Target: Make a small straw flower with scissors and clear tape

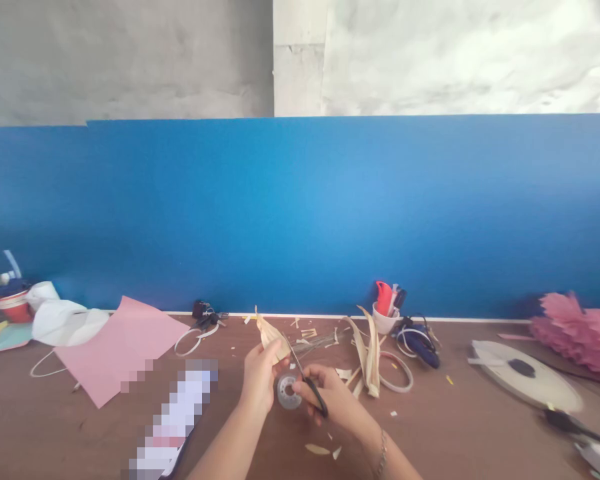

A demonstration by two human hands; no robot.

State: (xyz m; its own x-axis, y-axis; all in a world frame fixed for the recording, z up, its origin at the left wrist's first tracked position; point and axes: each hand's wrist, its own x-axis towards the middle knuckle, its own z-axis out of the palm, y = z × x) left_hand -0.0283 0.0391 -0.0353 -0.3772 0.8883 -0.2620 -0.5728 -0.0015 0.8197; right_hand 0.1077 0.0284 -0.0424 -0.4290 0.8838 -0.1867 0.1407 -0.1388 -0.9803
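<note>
A pale, dry corn husk (271, 337) with a pointed tip is pinched in my left hand (261, 377), raised above the table. My right hand (327, 393) grips a pair of scissors (314, 393) by its black handles, the blades pointing up and left beside the husk. Whether the blades touch the husk I cannot tell. Under and between my hands lies a clear tape roll (289, 392). Several more husk strips (373, 360) lie to the right of my right hand, and small husk scraps (317, 449) are on the table in front of me.
On the brown table (250, 453), pink paper (123, 353) lies at left, beside a blurred-out flat object (175, 427). A white cup (384, 320) with pens and a red-handled item stands by the blue partition (300, 213). A white spool (530, 377) and pink paper flower (575, 333) are at right.
</note>
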